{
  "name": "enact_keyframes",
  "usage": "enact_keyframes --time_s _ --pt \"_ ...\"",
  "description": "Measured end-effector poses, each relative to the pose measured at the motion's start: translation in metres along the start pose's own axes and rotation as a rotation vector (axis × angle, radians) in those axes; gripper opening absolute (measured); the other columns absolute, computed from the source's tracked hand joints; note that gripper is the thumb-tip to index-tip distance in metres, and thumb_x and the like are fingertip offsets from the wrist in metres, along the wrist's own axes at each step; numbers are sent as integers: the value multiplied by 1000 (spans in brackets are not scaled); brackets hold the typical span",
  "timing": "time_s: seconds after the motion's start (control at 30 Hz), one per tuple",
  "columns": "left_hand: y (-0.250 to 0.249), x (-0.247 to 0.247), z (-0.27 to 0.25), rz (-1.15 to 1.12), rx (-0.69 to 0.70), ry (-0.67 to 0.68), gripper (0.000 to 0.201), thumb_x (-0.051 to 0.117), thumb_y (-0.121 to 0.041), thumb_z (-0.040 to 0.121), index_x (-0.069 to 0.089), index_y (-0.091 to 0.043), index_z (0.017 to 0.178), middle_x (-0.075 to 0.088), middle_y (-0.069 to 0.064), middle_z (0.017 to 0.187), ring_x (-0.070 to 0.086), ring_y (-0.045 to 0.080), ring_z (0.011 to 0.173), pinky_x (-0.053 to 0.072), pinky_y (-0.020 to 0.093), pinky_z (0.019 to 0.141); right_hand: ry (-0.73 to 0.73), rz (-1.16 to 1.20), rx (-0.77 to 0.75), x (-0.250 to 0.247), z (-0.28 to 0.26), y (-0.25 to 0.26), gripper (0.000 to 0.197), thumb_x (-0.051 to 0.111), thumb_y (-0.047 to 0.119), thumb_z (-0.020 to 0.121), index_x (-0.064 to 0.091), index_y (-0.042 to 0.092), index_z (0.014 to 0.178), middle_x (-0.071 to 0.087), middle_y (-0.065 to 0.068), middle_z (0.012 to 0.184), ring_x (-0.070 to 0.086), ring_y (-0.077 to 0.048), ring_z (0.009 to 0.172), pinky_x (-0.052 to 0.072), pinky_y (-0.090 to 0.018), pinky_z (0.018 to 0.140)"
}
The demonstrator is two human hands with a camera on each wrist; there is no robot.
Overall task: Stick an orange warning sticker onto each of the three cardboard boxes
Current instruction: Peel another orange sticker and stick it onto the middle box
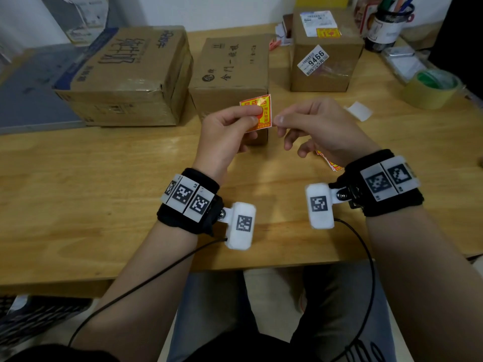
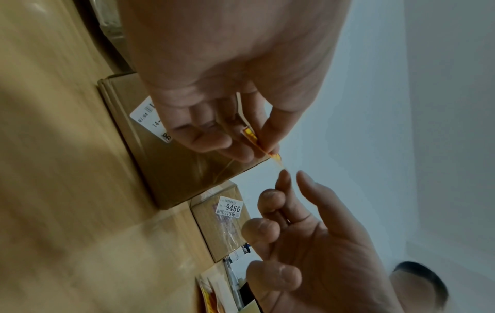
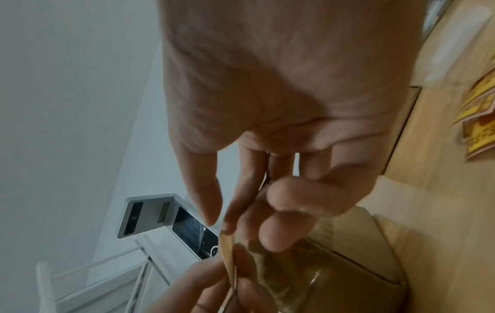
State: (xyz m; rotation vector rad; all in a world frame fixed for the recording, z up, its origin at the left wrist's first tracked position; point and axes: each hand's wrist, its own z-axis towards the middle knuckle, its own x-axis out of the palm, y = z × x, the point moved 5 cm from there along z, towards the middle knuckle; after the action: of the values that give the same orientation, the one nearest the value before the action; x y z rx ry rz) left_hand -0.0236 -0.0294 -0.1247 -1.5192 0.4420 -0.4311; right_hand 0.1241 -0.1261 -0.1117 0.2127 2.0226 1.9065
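Observation:
Three cardboard boxes stand in a row on the wooden table: a large left box (image 1: pixel 125 74), a middle box (image 1: pixel 232 66) and a right box (image 1: pixel 324 56) that bears an orange sticker (image 1: pixel 328 32) on its top. In front of the middle box my left hand (image 1: pixel 252 114) pinches another orange sticker (image 1: pixel 257 113) between thumb and fingers, seen edge-on in the left wrist view (image 2: pixel 250 135). My right hand (image 1: pixel 281 120) has its thumb and index tips at that sticker's free right edge (image 3: pixel 227 249), the other fingers curled. A small gap shows between them, so a pinch is unclear.
A stack of spare orange stickers (image 1: pixel 330 163) lies under my right wrist. A white backing slip (image 1: pixel 359 111) lies to the right, with a tape roll (image 1: pixel 431 90) and a pen mug (image 1: pixel 389 24) at the far right. A grey board (image 1: pixel 31 95) lies at the left.

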Motion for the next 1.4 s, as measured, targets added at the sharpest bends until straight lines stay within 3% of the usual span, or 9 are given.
enact_keyframes --time_s 0.47,0.6,0.7,0.77,0.87,1.0,1.1,1.23,1.4 --pt "1 -1 0 3 -8 -5 15 69 -13 89 79 -24 94 74 -5 82 66 8 70 46 25 56 -21 -46 -32 4 2 0 9 72 14 92 78 16 84 66 0 67 61 -17 59 40 -25 43" --pt "2 0 0 4 -16 14 15 69 -12 89 78 -22 95 74 -6 80 65 8 69 46 24 55 -29 -49 -63 5 3 2 12 72 14 93 77 18 82 61 -6 68 58 -17 58 38 -26 43" --pt "2 1 -1 13 -20 27 15 69 -13 89 78 -23 94 74 -6 82 65 8 70 46 25 56 -31 -64 -86 6 4 3 12 72 15 94 77 18 83 60 -16 79 54 -15 56 38 -25 42" --pt "2 2 -2 22 -27 32 14 70 -13 89 78 -24 93 74 -4 85 65 7 69 46 24 56 -38 -75 -97 6 4 4 11 71 14 94 76 16 85 61 -16 83 52 -13 55 38 -24 41" --pt "2 3 -2 28 -29 33 14 70 -13 88 78 -25 90 73 -3 84 65 7 70 45 23 55 -62 -71 -95 5 4 4 11 70 12 94 75 15 84 57 -13 73 48 -12 53 38 -24 40" --pt "2 5 -2 49 10 59 14 72 -12 87 78 -25 90 72 -6 81 65 7 81 51 28 60 -70 -79 -104 7 6 4 13 70 13 93 75 16 82 52 -22 75 43 -19 53 39 -25 39" --pt "-1 4 -2 120 52 34 12 74 -16 87 78 -27 90 71 -12 79 64 3 82 52 24 63 -77 -128 -111 7 6 5 14 69 13 94 74 16 82 48 -16 63 40 -21 51 40 -26 40" --pt "-7 3 -1 169 128 11 9 74 -15 87 80 -19 93 71 -15 76 62 -9 74 48 12 65 -92 -222 -142 5 3 9 16 68 15 95 74 21 82 44 5 50 39 -12 45 43 -25 39" --pt "-9 2 0 188 188 -8 9 75 -14 86 80 -13 93 73 -11 81 63 -11 73 47 12 65 -97 -287 -173 6 3 13 16 68 16 95 75 23 81 40 -7 58 38 -11 46 44 -26 40"
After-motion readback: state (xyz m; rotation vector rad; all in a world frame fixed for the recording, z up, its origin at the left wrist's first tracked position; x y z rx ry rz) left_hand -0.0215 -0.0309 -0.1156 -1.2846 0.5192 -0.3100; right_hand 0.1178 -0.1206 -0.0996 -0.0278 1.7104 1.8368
